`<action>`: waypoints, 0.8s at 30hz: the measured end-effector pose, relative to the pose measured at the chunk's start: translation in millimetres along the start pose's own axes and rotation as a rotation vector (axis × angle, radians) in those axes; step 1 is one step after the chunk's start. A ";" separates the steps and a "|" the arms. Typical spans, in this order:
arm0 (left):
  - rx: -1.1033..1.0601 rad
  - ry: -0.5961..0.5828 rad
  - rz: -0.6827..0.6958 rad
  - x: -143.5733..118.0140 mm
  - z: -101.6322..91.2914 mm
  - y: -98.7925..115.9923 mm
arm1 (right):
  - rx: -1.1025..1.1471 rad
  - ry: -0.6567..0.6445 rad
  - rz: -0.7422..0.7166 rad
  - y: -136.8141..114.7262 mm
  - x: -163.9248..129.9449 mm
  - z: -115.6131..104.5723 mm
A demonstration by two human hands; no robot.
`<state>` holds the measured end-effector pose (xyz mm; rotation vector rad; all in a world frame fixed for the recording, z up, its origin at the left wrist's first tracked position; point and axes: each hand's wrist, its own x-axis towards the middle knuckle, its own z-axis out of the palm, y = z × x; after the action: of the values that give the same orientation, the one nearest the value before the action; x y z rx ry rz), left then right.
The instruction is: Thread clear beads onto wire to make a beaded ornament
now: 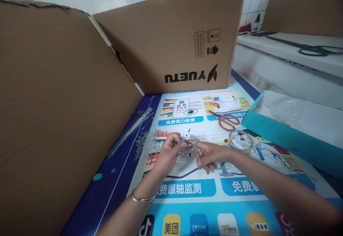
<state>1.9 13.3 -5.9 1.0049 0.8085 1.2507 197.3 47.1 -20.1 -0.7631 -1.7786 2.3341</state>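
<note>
In the head view, my left hand (169, 152) and my right hand (210, 155) meet over the printed table cover, one on each side of a small piece of beaded wire (195, 140). Thin silvery strands and small dark tips stick out of it. My left thumb and fingers pinch it at its left side, where they partly hide it. On the other side, my right fingers are closed on its edge. Loose clear beads (152, 142) lie in a heap just left of my left hand.
Straight thin wires (131, 130) lie along the left cardboard panel (53, 85). Red-handled scissors (228, 122), a wire coil (250, 143) and a teal box (284, 137) are to the right. Another cardboard panel (174, 43) stands behind. Large black scissors (311, 47) rest on a ledge.
</note>
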 end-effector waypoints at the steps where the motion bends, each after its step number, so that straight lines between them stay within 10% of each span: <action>1: -0.005 0.001 0.005 0.0 0.2 -0.3 | 0.000 0.002 -0.002 0.2 -0.1 0.4; 24: 0.079 0.270 0.091 3.3 -18.8 -5.6 | -0.181 0.153 -0.037 8.1 2.2 -13.7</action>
<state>-12.8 19.5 -17.9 0.9564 1.0364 1.4623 203.2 57.5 -30.9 -0.8984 -1.9359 2.0507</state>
